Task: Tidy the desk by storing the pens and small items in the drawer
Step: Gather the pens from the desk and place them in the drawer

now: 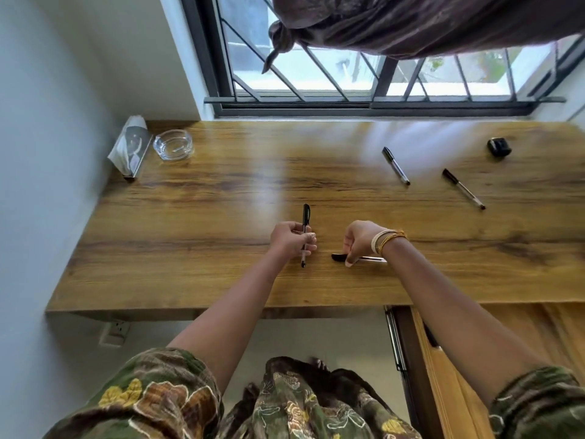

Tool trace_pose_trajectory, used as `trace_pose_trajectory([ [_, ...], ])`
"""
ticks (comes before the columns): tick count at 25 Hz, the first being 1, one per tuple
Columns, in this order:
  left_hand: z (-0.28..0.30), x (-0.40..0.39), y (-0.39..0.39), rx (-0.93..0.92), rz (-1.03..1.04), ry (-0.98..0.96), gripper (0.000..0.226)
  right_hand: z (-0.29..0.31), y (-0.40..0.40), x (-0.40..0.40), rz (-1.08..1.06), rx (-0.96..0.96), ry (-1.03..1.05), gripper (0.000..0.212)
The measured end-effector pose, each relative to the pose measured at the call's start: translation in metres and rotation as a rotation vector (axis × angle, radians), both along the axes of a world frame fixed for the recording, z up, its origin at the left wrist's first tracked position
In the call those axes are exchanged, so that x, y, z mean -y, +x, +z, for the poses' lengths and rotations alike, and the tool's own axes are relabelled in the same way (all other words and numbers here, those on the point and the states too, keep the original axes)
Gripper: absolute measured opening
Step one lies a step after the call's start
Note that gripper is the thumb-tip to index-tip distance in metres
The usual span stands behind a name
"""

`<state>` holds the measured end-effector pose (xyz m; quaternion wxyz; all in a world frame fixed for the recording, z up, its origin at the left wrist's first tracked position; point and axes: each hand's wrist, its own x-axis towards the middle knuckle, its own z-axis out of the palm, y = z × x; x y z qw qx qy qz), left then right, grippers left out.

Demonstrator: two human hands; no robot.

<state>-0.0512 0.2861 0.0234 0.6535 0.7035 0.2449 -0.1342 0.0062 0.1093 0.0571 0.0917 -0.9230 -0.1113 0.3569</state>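
Note:
My left hand [291,239] is closed around a black-capped clear pen [305,217] that stands nearly upright over the middle of the wooden desk [221,198]. My right hand [361,240] grips a second pen [340,257] that lies flat on the desk, cap to the left. Two more black-capped pens lie at the right: one [395,165] further back, one [463,188] nearer the edge. A small black item [499,147] sits at the far right. The drawer [449,369] is pulled out under the desk's right side, and my right forearm hides much of it.
A glass ashtray [173,144] and a clear stand with paper [129,150] sit at the desk's back left corner by the wall. A barred window [348,74] and a knotted curtain [411,23] are behind the desk. A wall socket [115,332] is below the desk's left side.

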Motion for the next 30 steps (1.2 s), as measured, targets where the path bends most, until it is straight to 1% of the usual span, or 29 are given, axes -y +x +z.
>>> trace_pose_trajectory([
  [2,0.000,0.003,0.000,0.006,0.005,-0.003,0.021,-0.004,-0.001,0.003,-0.031,0.025,0.055,0.023],
  [4,0.000,0.005,0.000,0.022,0.016,-0.014,0.020,-0.003,0.001,0.003,-0.147,0.003,0.223,0.015],
  [7,0.000,0.007,0.002,0.038,0.032,-0.036,0.019,0.005,0.004,-0.005,-0.465,-0.034,0.622,0.011],
  [9,0.001,0.009,0.005,0.044,0.059,-0.072,0.019,0.007,0.006,-0.016,-0.702,-0.101,0.841,0.009],
  [11,0.003,0.010,0.010,0.060,0.068,-0.088,0.018,0.007,0.010,-0.025,-0.865,-0.162,0.964,0.007],
  [15,0.011,0.013,0.021,0.068,0.071,-0.123,0.017,0.007,0.024,-0.027,-1.002,-0.261,1.105,0.009],
  [19,0.012,0.022,0.035,0.070,0.064,-0.120,0.020,0.005,0.039,-0.018,-1.000,-0.238,1.050,0.009],
  [22,0.010,0.032,0.045,0.084,0.081,-0.129,0.018,0.004,0.051,-0.011,-0.998,-0.248,1.051,0.010],
  [24,0.009,0.040,0.051,0.099,0.109,-0.130,0.015,0.003,0.060,-0.004,-0.964,-0.241,1.029,0.009],
  [25,0.009,0.043,0.054,0.107,0.127,-0.133,0.014,0.003,0.065,-0.001,-0.930,-0.199,0.993,0.009],
  [26,0.009,0.046,0.057,0.109,0.144,-0.136,0.014,0.000,0.073,0.004,-0.881,-0.113,0.934,0.010],
  [27,0.008,0.048,0.060,0.106,0.157,-0.138,0.014,-0.003,0.083,0.009,-0.814,0.013,0.849,0.012],
  [30,0.006,0.053,0.075,0.085,0.179,-0.175,0.016,-0.014,0.121,0.031,-0.624,0.444,0.492,0.020],
])
